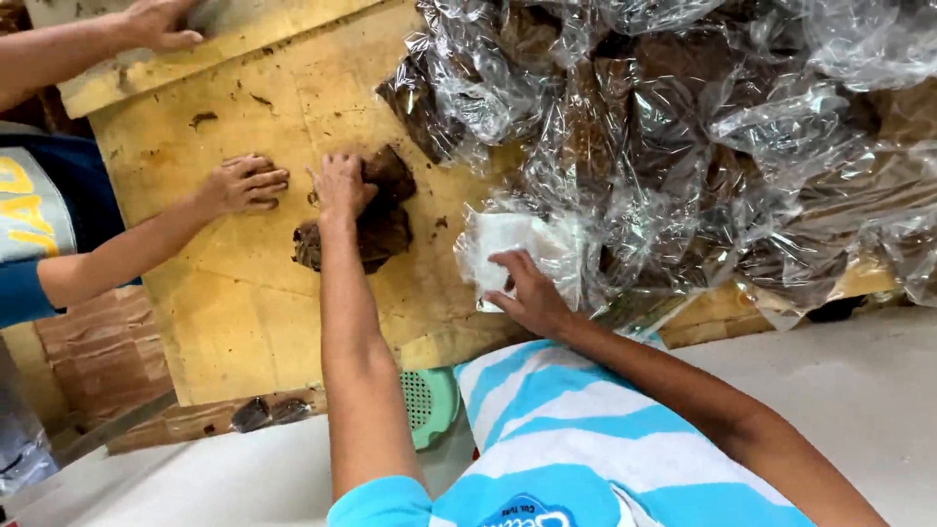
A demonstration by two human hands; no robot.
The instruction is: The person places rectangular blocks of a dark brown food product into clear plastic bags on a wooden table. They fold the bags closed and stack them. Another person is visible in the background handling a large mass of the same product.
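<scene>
Nearest the camera, the person's chest in a blue-and-white striped shirt (576,439) fills the lower middle, both bare arms reaching forward over a worn yellowish wooden board (244,293). Below the board's near edge a green perforated plastic piece (429,402) peeks out, and two small clear packets of dark brown stuff (268,413) lie on a wooden ledge at the near left. The right hand (527,293) rests near the board's near right edge, fingers curled around the edge of an empty clear plastic bag (508,252), which looks whitish and holds nothing that can be made out. The left hand (342,185) lies farther in, around the middle of the board, palm down and fingers spread, pressing on a dark brown lump (376,229) that sits bare on the wood, in no wrapper. Just left of it, another person's hand (244,182) is loosely closed with its knuckles on the board, close to the lump but apart from it. The far right part of the board is buried under a heap of clear plastic bags (683,127), each filled with the same dark brown material. At the far left corner a third hand (156,21) grips the board's edge.
</scene>
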